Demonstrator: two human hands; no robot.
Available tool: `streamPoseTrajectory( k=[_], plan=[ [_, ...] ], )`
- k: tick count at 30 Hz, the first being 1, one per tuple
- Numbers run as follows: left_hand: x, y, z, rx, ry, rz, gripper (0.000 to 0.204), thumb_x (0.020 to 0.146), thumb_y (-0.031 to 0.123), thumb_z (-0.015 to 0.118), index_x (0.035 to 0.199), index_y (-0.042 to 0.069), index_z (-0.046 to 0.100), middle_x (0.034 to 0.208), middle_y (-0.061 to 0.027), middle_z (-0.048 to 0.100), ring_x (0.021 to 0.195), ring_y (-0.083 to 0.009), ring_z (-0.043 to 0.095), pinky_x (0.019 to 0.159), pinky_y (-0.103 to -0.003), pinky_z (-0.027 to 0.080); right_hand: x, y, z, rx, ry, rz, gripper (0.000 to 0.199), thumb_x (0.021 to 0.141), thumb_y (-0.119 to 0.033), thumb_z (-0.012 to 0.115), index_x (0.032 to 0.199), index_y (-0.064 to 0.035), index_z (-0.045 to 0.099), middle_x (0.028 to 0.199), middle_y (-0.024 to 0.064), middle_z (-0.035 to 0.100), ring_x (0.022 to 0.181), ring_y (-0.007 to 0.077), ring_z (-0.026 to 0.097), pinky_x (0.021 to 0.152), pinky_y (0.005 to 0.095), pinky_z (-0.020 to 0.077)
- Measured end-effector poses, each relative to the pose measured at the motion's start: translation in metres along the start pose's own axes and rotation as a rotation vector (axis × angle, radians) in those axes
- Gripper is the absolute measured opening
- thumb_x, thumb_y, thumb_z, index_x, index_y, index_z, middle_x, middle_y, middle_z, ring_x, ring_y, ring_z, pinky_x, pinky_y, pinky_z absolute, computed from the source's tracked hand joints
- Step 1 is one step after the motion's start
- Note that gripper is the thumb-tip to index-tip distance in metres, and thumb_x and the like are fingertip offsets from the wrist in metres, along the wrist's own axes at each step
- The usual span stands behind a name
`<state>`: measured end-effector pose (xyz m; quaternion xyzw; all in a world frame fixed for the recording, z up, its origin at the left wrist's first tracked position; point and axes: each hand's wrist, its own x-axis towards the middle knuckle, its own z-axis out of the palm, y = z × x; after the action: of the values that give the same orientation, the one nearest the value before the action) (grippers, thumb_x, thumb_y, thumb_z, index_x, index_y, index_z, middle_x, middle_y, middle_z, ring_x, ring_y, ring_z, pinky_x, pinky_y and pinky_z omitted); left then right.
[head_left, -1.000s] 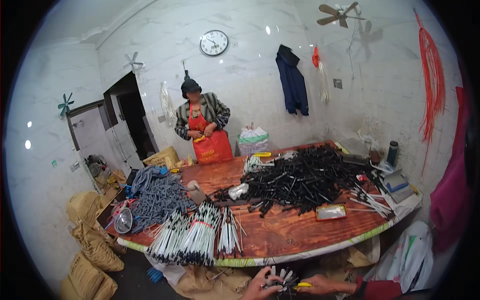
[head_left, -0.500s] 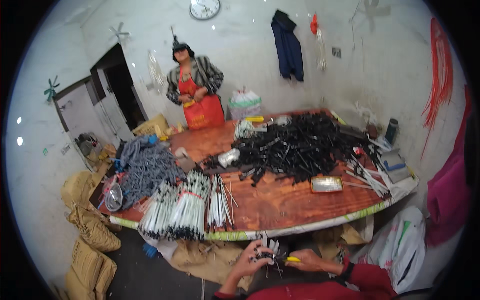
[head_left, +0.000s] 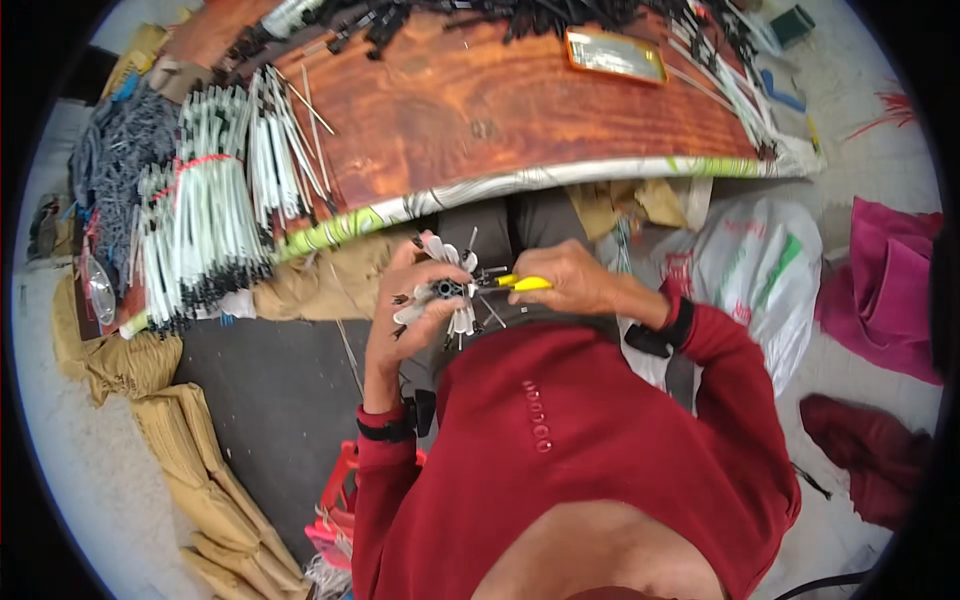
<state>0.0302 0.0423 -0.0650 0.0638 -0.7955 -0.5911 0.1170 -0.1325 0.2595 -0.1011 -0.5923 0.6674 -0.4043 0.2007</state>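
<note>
The fingers of the left hand are closed around a small bunch of white plastic strips with black tips, which spread out like a fan above and below the fist. The fingers of the right hand are closed on a small tool with yellow handles, and its tip touches the middle of the bunch. Both hands are just below the front edge of the reddish-brown wooden table, over the lap of the person. The person wears a red sweater, with a black band on each wrist.

On the table, toward its left end, lie large bundles of long white strips with black ends, one tied with a red band. At the far edge of the table is a heap of black parts, and near it a flat rectangular orange tray. Right of the table, on the floor, lies a white plastic bag. Left of the table are tan sacks.
</note>
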Motion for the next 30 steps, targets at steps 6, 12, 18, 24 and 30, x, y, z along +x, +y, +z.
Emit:
streamPoseTrajectory(
  k=[6, 12, 18, 24, 30],
  plan=[
    [-0.014, -0.006, 0.005, 0.106, 0.018, 0.087, 0.03, 0.073, 0.02, 0.082, 0.099, 0.005, 0.075, 0.094, -0.0094, 0.072, 0.107, -0.0282, 0.056, 0.106, -0.042, 0.036, -0.001, -0.015, -0.021, 0.052, -0.237, 0.105, 0.029, 0.091, -0.03, 0.074, 0.085, -0.0032, 0.064, 0.074, 0.0113, 0.062, 0.064, 0.0322, 0.061, 0.056, 0.0388, 0.0468],
    [-0.01, -0.005, 0.0, 0.113, -0.028, 0.169, 0.028, 0.076, 0.021, 0.08, 0.101, 0.008, 0.077, 0.091, -0.0069, 0.076, 0.104, -0.0284, 0.062, 0.115, -0.049, 0.029, 0.0, -0.035, -0.028, 0.862, -0.564, 0.728, 0.044, 0.1, -0.049, 0.058, 0.086, -0.0069, 0.061, 0.067, 0.0056, 0.059, 0.055, 0.0218, 0.059, 0.052, 0.0333, 0.0468],
    [0.006, -0.002, -0.002, 0.117, -0.113, 0.206, 0.026, 0.076, 0.021, 0.079, 0.099, 0.009, 0.077, 0.09, -0.0072, 0.076, 0.101, -0.0268, 0.066, 0.118, -0.053, 0.024, -0.02, -0.016, -0.01, 1.45, -0.772, 0.841, 0.055, 0.102, -0.06, 0.044, 0.081, -0.0108, 0.055, 0.06, 0.0028, 0.049, 0.048, 0.011, 0.047, 0.042, 0.0278, 0.0384],
    [0.013, 0.006, 0.002, 0.147, -0.122, 0.196, 0.024, 0.075, 0.021, 0.078, 0.097, 0.011, 0.077, 0.087, -0.0064, 0.076, 0.096, -0.0244, 0.067, 0.118, -0.054, 0.023, -0.024, -0.016, -0.014, 1.547, -0.818, 0.881, 0.056, 0.1, -0.066, 0.039, 0.085, -0.0136, 0.048, 0.055, 0.0016, 0.042, 0.041, 0.007, 0.034, 0.034, 0.0262, 0.0267],
    [0.012, 0.001, 0.006, 0.163, -0.116, 0.204, 0.022, 0.075, 0.019, 0.077, 0.096, 0.012, 0.077, 0.086, -0.0047, 0.076, 0.097, -0.0245, 0.065, 0.119, -0.054, 0.023, -0.033, -0.01, -0.007, 1.712, -0.871, 0.889, 0.052, 0.1, -0.064, 0.044, 0.091, -0.0131, 0.048, 0.056, 0.0035, 0.047, 0.041, 0.0088, 0.041, 0.035, 0.0256, 0.0314]
  ],
)
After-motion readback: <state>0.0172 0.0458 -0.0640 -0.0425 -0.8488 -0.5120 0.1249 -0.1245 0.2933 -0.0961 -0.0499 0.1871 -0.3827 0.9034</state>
